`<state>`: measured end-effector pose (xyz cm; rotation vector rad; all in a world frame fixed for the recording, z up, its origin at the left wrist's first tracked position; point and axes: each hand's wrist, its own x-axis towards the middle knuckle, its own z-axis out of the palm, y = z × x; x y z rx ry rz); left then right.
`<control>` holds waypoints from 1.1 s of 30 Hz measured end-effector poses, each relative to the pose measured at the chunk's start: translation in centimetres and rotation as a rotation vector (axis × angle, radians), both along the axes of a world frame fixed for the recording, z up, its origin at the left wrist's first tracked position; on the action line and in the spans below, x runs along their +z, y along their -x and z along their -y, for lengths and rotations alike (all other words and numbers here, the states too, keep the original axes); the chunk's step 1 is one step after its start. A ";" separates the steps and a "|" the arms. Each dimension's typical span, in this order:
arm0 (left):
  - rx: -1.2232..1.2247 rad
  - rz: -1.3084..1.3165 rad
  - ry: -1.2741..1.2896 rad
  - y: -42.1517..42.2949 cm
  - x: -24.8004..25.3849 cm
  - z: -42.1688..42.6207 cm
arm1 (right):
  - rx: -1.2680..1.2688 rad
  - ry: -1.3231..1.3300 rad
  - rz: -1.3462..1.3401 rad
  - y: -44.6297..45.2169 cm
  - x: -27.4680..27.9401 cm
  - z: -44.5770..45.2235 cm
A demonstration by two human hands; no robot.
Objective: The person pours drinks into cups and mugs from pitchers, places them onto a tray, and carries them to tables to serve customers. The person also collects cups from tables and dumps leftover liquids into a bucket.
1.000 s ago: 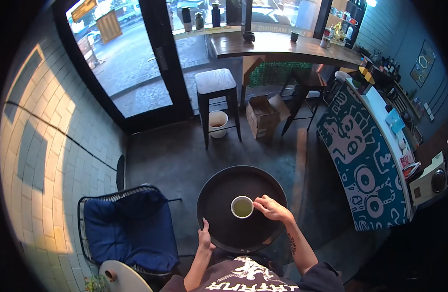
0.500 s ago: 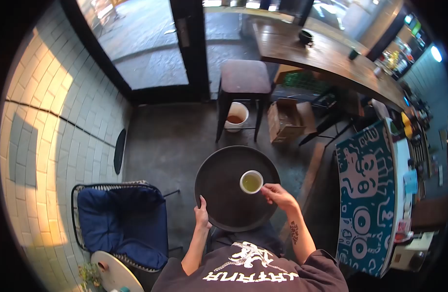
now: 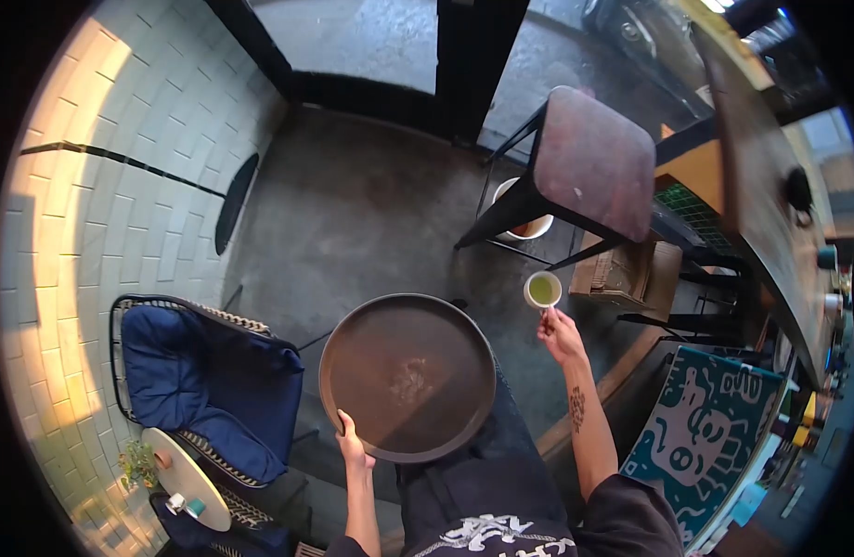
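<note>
Your cup (image 3: 543, 290) of green liquid lies out to your right and ahead, clear of the round tray (image 3: 408, 376), with a gap of floor (image 3: 515, 339) showing between its wall and the tray's right-hand rim. Your right hand (image 3: 561, 336) has it, fingers pinched at the near side where the handle seems to be, though your grip hides most of that part. Your left hand (image 3: 355, 447) grasps the tray at its near left edge, thumb lapped over the rim; the fingers beneath are out of sight, so you cannot tell how far under they reach. The right hand is therefore the one at the cup, while the left is well apart from it, across the tray's width. The cup's mouth faces up towards you and its upright axis looks close to vertical, with any slight tilt hard to judge from above; its gripped side points back along your right forearm. The tray, being round, has no long axis; its broad face is turned up in front of your body. Beyond the cup in your view stand the stool (image 3: 596, 153) and, just to the right, the cardboard box (image 3: 622, 278); the wooden tabletop (image 3: 756, 176) is farther right.
</note>
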<state>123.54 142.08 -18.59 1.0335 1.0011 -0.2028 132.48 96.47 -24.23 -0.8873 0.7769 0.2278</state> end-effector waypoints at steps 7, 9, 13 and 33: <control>0.089 -0.243 -0.032 0.0 -6.8 7.0 | -0.154 0.241 -0.139 -10.3 -22.3 7.6; 0.137 -0.401 -0.059 -0.8 -6.8 9.5 | -0.191 0.350 -0.232 -13.2 -26.6 9.2; 0.160 -0.506 -0.037 0.4 -9.4 12.1 | -0.283 0.713 -0.374 -18.3 -32.0 11.0; 0.135 -0.580 -0.115 0.3 -9.9 13.2 | -0.296 0.857 -0.273 -20.2 -30.3 12.8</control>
